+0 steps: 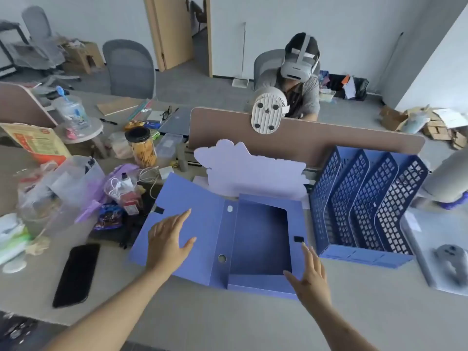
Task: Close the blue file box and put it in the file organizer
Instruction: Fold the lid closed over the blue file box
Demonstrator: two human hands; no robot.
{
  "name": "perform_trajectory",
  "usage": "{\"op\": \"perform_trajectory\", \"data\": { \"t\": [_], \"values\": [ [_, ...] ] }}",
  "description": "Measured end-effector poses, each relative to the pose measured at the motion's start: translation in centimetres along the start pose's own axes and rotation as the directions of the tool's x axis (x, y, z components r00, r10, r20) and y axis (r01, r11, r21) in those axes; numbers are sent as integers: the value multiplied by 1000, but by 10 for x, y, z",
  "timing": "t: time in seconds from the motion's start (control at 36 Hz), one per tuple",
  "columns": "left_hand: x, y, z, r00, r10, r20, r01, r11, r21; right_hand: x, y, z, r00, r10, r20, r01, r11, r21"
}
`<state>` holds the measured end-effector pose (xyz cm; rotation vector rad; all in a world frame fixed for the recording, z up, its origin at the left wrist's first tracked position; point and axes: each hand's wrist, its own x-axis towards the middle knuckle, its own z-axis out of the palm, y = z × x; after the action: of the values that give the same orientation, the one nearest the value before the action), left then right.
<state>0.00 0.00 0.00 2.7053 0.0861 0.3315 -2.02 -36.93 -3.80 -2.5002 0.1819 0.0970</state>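
Note:
The blue file box (260,236) lies open and empty on the desk, its lid (197,206) spread flat to the left. My left hand (168,240) hovers over or rests on the lid with fingers spread. My right hand (310,274) is at the box's near right corner, fingers apart and holding nothing. The dark blue file organizer (364,198), with several upright mesh slots, stands just right of the box.
A black phone (77,273) lies at the left front. Bags, a jar (143,146) and clutter crowd the left of the desk. A lilac cut-out card (243,168) stands behind the box against the divider (329,140). A grey mouse (450,264) sits at right. A person with a headset sits opposite.

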Motion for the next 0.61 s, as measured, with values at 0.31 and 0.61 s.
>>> {"op": "perform_trajectory", "data": {
  "t": [0.31, 0.61],
  "values": [
    [-13, -27, -32, 904, -425, -46, 427, 902, 60, -11, 18, 15, 966, 200, 165, -223, 965, 140],
    [-21, -40, -54, 846, -530, 62, 527, 811, -253, -18, 11, 24, 973, 173, 153, -187, 979, 81]
  ]
}}
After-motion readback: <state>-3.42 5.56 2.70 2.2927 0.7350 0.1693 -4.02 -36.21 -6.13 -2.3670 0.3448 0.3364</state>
